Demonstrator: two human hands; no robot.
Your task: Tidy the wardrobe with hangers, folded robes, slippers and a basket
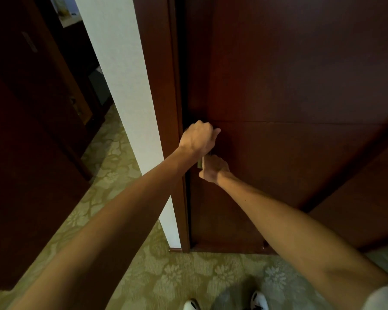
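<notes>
Both arms reach forward to the dark wood door (289, 90), closed, filling the view ahead of and to the right of the hands.

Left hand (197, 138): uppermost, back of hand toward the camera, fingers curled in against the door's left edge. Thumb tip juts right, lying on the door face. What the fingers grip is hidden under the hand.

Right hand (214, 167): just below the left and touching it, or nearly so. Fingers curled inward toward the door, knuckles up. Their tips are out of sight.

Handle (200, 162): a short pale metal strip shows in the gap between the two hands, at the door's left edge. Only this sliver is visible; the rest is covered by both hands. Both hands appear to close on it, though the exact hold cannot be told.

Frame (164, 86): dark wood upright just left of the hands, running floor to top.

Wall (121, 74): white strip left of the frame, beyond the left forearm.

Carpet (166, 278): pale green with a flower pattern, beneath both forearms and running off to the left of the wall.

Shoes (259, 302): two white toes with dark trim at the bottom edge, below the right forearm.

Dark wood panel (27, 153) far left of the left arm. Wardrobe contents are not in sight.
</notes>
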